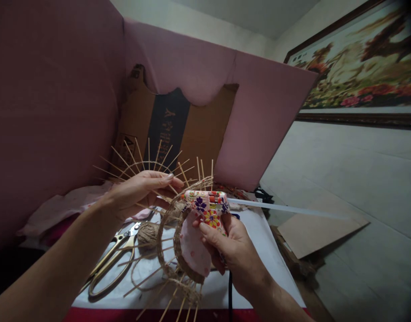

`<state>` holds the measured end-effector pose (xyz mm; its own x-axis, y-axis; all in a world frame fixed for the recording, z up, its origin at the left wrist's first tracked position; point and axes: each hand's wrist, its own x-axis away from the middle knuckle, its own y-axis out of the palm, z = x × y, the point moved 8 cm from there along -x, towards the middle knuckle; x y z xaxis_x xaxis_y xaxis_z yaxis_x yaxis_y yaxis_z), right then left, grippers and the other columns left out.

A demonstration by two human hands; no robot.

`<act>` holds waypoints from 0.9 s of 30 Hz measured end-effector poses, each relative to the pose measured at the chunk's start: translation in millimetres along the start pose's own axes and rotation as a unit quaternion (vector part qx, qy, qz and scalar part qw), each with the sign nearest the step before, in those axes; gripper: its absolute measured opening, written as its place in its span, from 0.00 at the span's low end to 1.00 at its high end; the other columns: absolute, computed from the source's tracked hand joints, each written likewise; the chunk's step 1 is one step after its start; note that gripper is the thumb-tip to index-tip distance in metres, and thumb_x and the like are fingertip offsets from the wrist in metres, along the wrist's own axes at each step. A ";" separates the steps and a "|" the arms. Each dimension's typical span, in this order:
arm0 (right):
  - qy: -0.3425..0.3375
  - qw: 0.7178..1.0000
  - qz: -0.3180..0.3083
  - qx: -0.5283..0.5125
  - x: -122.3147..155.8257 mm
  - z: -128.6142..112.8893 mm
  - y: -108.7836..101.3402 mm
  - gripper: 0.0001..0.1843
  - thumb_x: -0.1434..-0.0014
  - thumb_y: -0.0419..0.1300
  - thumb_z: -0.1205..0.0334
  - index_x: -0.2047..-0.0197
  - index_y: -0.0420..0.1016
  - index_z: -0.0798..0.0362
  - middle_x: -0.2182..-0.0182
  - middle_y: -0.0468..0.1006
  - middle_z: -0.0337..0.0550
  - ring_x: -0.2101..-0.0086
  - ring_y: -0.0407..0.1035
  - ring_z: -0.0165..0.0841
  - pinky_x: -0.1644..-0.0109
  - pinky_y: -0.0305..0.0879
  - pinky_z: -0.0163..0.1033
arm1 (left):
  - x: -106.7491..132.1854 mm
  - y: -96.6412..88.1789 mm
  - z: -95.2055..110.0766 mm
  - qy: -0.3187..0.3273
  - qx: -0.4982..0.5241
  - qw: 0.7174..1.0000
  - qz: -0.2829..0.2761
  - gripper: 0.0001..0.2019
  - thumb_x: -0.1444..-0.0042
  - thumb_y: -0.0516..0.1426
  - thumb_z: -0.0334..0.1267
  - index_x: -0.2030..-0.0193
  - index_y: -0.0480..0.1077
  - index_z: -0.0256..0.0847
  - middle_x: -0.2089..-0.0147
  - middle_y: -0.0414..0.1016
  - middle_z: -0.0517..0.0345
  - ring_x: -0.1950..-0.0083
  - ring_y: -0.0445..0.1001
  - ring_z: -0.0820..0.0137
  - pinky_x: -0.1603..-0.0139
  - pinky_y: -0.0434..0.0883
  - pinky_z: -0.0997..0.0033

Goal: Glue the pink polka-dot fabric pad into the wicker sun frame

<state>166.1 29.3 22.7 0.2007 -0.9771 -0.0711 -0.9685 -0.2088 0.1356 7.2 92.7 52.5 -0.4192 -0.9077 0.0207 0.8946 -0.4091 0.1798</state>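
Observation:
My right hand (241, 250) is closed around the handle of a flower-patterned hot glue gun (210, 203). A long translucent glue stick (275, 206) juts out of its back, to the right. The gun's nozzle points left at a craft frame of thin sticks and twine (162, 241), close to my left fingers. Closed on that frame's upper edge is my left hand (141, 190); its fingertips are partly hidden among the sticks. Pale dotted fabric (194, 246) fills the frame's middle, below the gun. The sticks fan out beyond the twine rings.
Gold-handled scissors (108, 279) and a ball of twine (148, 234) lie on the white table covering (259, 273). Crumpled pale cloth (71, 203) is at the left. A cardboard piece (205, 129) leans on the pink panel (255, 116) behind. A dark cord (230, 295) hangs below the gun.

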 end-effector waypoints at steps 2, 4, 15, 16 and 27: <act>0.014 1.000 0.000 -0.001 1.4 0.7 1.4 0.18 0.50 0.65 0.51 0.60 0.70 0.54 0.80 0.66 0.31 0.87 0.49 0.19 0.87 0.45 0.27 | 0.1 -0.8 -0.1 0.001 -0.002 1.000 0.003 0.12 0.45 0.57 0.42 0.62 0.77 0.35 0.65 0.79 0.46 0.65 0.77 0.63 0.63 0.74 0.63; 0.023 1.000 0.002 0.004 2.3 0.7 2.1 0.19 0.50 0.65 0.51 0.60 0.70 0.55 0.80 0.66 0.31 0.87 0.49 0.19 0.88 0.44 0.27 | 0.1 -1.0 -0.5 -0.002 -0.004 1.000 0.005 0.13 0.45 0.58 0.42 0.61 0.77 0.35 0.64 0.79 0.45 0.65 0.76 0.64 0.63 0.74 0.63; 0.034 0.999 0.013 0.003 1.7 1.2 -1.5 0.19 0.50 0.64 0.53 0.59 0.69 0.55 0.80 0.67 0.31 0.87 0.49 0.19 0.87 0.43 0.28 | 0.2 -0.4 -1.1 -0.003 0.001 1.000 0.004 0.12 0.45 0.58 0.42 0.62 0.77 0.35 0.65 0.79 0.46 0.66 0.76 0.65 0.65 0.74 0.66; 0.031 0.999 0.012 0.001 1.5 0.3 -1.7 0.18 0.50 0.65 0.53 0.59 0.69 0.55 0.80 0.67 0.31 0.87 0.49 0.18 0.86 0.44 0.28 | 0.3 -0.5 -0.7 -0.001 0.000 1.000 0.005 0.12 0.45 0.58 0.42 0.62 0.77 0.35 0.65 0.79 0.46 0.66 0.76 0.65 0.65 0.74 0.66; 0.027 0.999 0.006 0.033 -4.1 -5.7 -4.1 0.17 0.50 0.65 0.54 0.60 0.69 0.54 0.79 0.68 0.33 0.84 0.55 0.21 0.84 0.49 0.28 | 0.8 0.8 1.7 0.007 -0.008 1.000 0.004 0.12 0.45 0.57 0.41 0.61 0.77 0.35 0.63 0.79 0.47 0.65 0.76 0.66 0.66 0.74 0.67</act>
<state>170.1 33.8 28.0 0.1956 -0.9805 -0.0172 -0.9780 -0.1963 0.0711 7.4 91.8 54.4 -0.4108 -0.9117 0.0085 0.9000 -0.4040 0.1633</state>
